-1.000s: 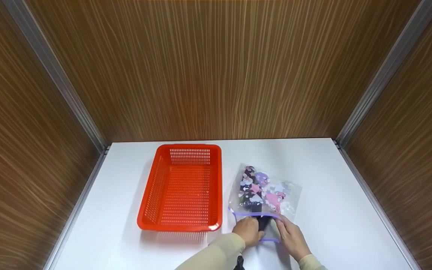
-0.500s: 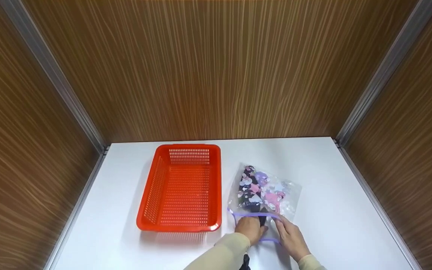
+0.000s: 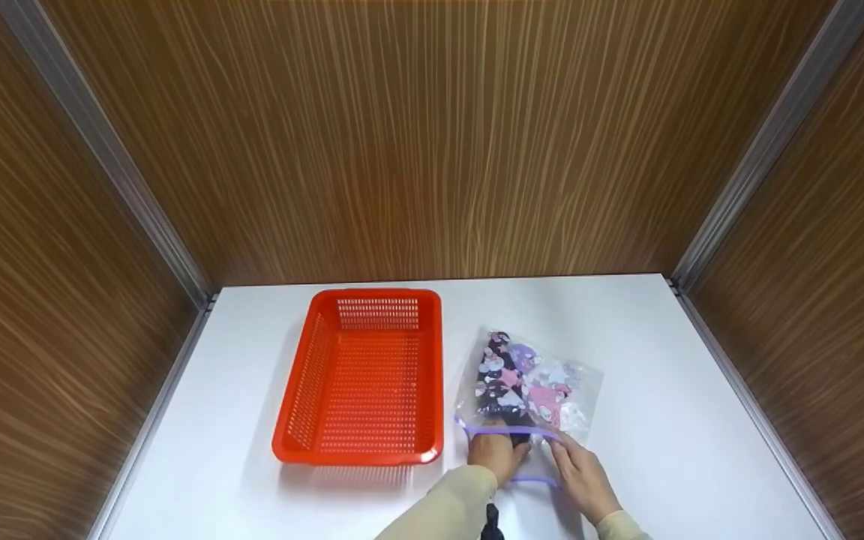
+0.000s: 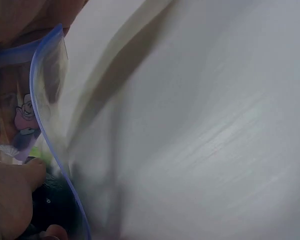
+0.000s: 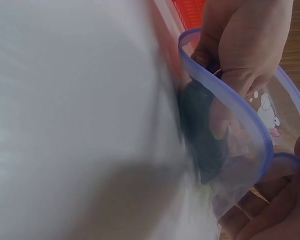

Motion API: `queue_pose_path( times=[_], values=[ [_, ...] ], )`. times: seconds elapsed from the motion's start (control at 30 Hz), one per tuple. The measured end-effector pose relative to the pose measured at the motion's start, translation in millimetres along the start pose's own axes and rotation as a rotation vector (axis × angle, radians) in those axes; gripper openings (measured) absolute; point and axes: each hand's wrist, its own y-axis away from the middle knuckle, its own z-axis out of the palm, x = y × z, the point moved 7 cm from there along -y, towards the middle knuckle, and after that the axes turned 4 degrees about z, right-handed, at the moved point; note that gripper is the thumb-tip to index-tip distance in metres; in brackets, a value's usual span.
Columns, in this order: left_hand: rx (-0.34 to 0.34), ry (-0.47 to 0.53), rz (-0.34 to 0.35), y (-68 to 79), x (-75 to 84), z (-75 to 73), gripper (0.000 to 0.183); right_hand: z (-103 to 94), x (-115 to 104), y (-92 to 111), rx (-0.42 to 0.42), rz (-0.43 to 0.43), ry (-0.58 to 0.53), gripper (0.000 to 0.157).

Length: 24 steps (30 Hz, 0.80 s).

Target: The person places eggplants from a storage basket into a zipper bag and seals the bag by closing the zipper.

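A clear zip bag [image 3: 582, 382] with purple zip edges and cartoon prints lies on the white table, its mouth towards me. My left hand [image 3: 489, 454] reaches into that mouth and grips a black item [image 3: 522, 438], whose kind I cannot tell. In the left wrist view, the thumb [image 4: 32, 172] lies against the dark item, which bears a small pale mark. Through the clear plastic in the right wrist view, the same black item [image 5: 202, 130] shows under the thumb. My right hand [image 3: 583, 474] pinches the bag's upper lip at the right side, holding the mouth apart.
A red perforated plastic basket [image 3: 432, 375] stands left of the bag, near my left forearm. Wood-grain panels [image 3: 432, 150] wall the white table [image 3: 672, 420] at the back and both sides.
My left hand has slid a little deeper into the bag, and the black item has moved farther in under the lip. The right hand and basket stay put.
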Motion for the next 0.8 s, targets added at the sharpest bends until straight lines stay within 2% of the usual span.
queue_pose_path(
  times=[0.37,0.57,0.8],
  values=[
    [-0.064,0.054,-0.033,2.3,-2.2,0.8,0.039,-0.5,-0.2,-0.1,0.009,-0.003,0.009,0.036],
    [-0.116,0.152,-0.072,4.7,-3.5,-1.3,0.05,-0.5,0.6,-1.2,0.011,-0.008,0.011,0.037],
    [-0.101,0.161,-0.072,7.2,-1.9,-7.4,0.044,-1.4,0.9,-0.2,0.021,-0.022,0.014,0.037]
  ],
)
